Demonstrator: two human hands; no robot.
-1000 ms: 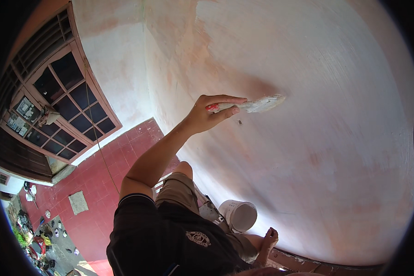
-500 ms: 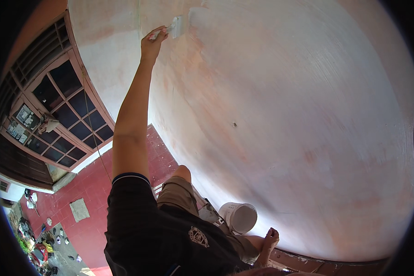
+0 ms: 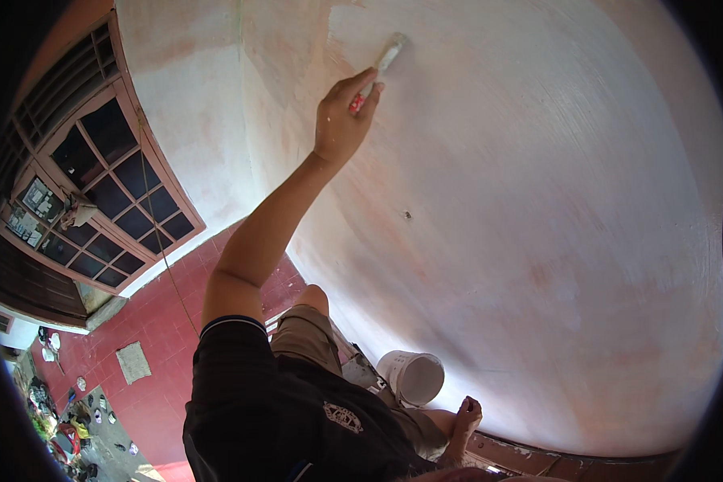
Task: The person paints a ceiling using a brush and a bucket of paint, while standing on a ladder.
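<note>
My left hand [image 3: 348,112] is raised high at the wall [image 3: 490,185], closed round the handle of a paintbrush [image 3: 390,53]. A red end of the handle shows below my fingers. The brush is seen edge-on, its pale tip at the wall, which carries streaky white paint over peach patches. Low on the right, my right hand [image 3: 468,415] is beside my knee with its fingers curled; whether anything is in them is hidden. A white bucket [image 3: 422,379] stands between my legs and the wall, its mouth tilted toward the wall.
Part of a metal frame [image 3: 360,369] shows below me by the bucket. At left are a paned window [image 3: 120,177], a hanging cord [image 3: 157,233] and a red tiled floor [image 3: 181,321] with a mat [image 3: 133,363]. Shoes and clutter [image 3: 64,418] lie at the lower left.
My left hand has moved right and a little lower along the wall with the paintbrush, which has turned from broadside to edge-on. My right hand has hardly moved.
</note>
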